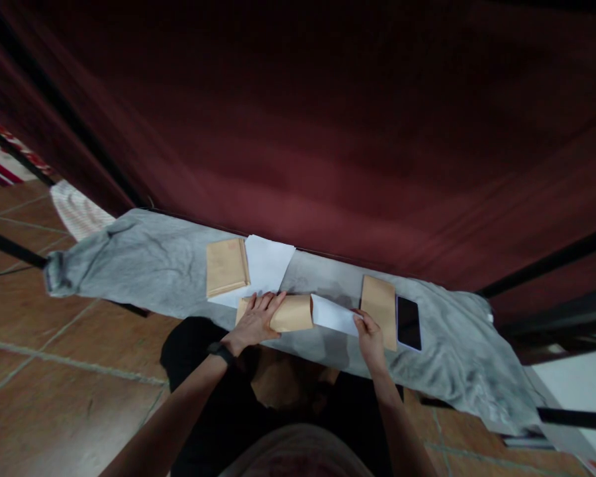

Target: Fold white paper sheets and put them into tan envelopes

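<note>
My left hand, a dark band at its wrist, lies with fingers spread on top of a brown paper envelope, pressing it against the cloth. The envelope's mouth faces right. At that mouth is a folded white sheet of paper; whether its left end is inside is hard to tell. My right hand pinches the paper's right end between thumb and fingers. Just beyond this hand, another brown envelope lies flat beside a dark-screened smartphone.
A stack of brown envelopes rests left of loose white sheets. Grey cloth covers the narrow surface. Behind it hangs a dark red curtain. Black metal bars stand at both sides, above a tiled floor.
</note>
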Demonstrator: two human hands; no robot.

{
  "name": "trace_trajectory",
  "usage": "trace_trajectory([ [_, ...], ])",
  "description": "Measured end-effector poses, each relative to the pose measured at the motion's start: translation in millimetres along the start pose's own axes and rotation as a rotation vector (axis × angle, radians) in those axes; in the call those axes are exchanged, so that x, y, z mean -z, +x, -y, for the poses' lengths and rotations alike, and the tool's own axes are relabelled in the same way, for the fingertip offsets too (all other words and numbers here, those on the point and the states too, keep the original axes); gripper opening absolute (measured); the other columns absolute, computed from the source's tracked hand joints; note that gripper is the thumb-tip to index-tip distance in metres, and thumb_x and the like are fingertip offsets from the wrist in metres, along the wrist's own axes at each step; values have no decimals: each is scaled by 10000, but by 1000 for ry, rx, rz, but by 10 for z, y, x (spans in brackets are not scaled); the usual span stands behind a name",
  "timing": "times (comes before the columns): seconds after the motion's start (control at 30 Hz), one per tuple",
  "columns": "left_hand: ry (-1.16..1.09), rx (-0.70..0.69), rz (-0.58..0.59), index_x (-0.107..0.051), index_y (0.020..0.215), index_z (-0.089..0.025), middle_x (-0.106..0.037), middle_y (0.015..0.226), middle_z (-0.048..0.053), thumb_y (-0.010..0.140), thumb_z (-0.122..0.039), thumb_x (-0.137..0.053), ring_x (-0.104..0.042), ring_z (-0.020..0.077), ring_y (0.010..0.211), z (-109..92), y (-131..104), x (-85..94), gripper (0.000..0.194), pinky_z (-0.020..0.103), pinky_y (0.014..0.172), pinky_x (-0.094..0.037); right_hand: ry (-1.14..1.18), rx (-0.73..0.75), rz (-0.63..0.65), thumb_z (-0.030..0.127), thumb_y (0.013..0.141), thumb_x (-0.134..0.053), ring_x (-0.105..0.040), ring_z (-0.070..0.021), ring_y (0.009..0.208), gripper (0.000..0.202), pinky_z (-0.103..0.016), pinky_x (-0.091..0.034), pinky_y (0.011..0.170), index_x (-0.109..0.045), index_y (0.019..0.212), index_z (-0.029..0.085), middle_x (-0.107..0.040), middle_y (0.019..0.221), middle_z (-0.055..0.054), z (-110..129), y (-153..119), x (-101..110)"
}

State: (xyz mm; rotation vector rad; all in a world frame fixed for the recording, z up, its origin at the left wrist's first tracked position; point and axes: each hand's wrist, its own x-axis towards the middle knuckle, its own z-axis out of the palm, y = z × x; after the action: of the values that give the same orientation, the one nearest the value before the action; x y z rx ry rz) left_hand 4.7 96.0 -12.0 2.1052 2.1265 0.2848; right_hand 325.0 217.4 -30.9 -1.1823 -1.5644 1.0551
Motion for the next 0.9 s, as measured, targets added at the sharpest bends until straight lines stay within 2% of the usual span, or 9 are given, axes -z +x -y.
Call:
trace_trajectory([
  [0.17,35,-27,-11,-92,1601,-233,-443,1468,157,676,-456,-798,-320,365,1437,-15,39,14,1184,581,1199,-96,-51,6,52,567,838,-592,-680,-261,879,437,-374,-529,817,-751,972,182,-764,944,-109,-1,94,63],
  [0.33,115,-75,-36,-123,1599,-240,-461,1457,154,706,-409,-779,-341,365,1420,-50,83,92,1121,581,1197,-53,-126,-12,94,632,741,-644,-609,-224,666,440,-343,-498,685,-660,642,204,-687,660,-63,-92,176,130],
  [0.4,140,-88,-41,-122,1600,-257,-465,1454,149,714,-409,-774,-357,364,1408,-71,113,126,1111,589,1193,-45,-146,-18,105,647,716,-650,-579,-209,624,456,-334,-482,650,-610,579,214,-648,605,-44,-120,204,159],
  [0.63,145,-119,-65,-177,1593,-277,-474,1439,141,738,-441,-759,-334,363,1419,-139,222,188,1047,589,1194,-25,-163,-24,131,646,725,-637,-577,-202,621,446,-313,-474,604,-626,611,215,-646,608,-31,-123,271,281],
  [0.8,140,-127,-57,-146,1599,-274,-462,1462,144,737,-451,-762,-345,365,1414,-175,270,188,1074,603,1190,-35,-159,-31,100,609,750,-629,-608,-218,663,410,-336,-500,653,-662,670,208,-675,664,-45,-133,247,311],
  [0.9,193,-127,-80,-118,1599,-296,-442,1496,140,769,-386,-745,-340,361,1429,-209,292,222,1043,615,1186,-44,-157,-39,69,597,750,-628,-628,-230,697,401,-359,-513,699,-689,709,202,-700,712,-57,-172,229,327],
])
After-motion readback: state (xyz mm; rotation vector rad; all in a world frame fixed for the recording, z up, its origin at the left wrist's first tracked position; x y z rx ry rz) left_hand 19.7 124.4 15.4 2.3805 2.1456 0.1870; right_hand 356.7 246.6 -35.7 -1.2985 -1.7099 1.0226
